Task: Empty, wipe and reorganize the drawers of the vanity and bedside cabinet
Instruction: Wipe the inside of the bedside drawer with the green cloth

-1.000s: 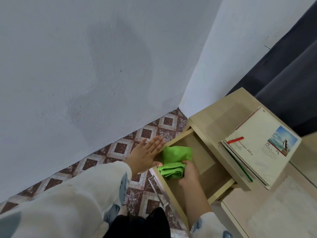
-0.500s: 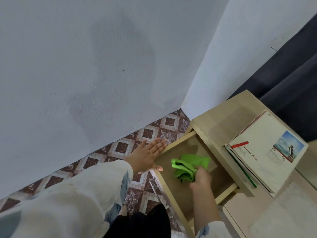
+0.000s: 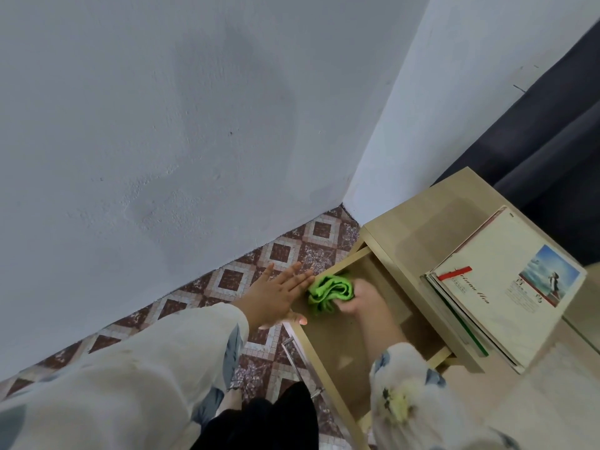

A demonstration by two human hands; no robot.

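Fingers curled round the bunched green cloth [image 3: 329, 289], the right hand [image 3: 360, 298] holds it down on the open drawer's [image 3: 341, 339] floor (near the front panel). The left hand [image 3: 276, 297] is flat at the drawer's front edge, fingers straight and together.

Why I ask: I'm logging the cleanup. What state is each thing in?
Drawer: pulled open.
Cloth: bunched up, on the drawer floor.
Right hand: grips the cloth.
Left hand: fingers straight, at the drawer's front corner.
Books: closed, stacked on the cabinet.
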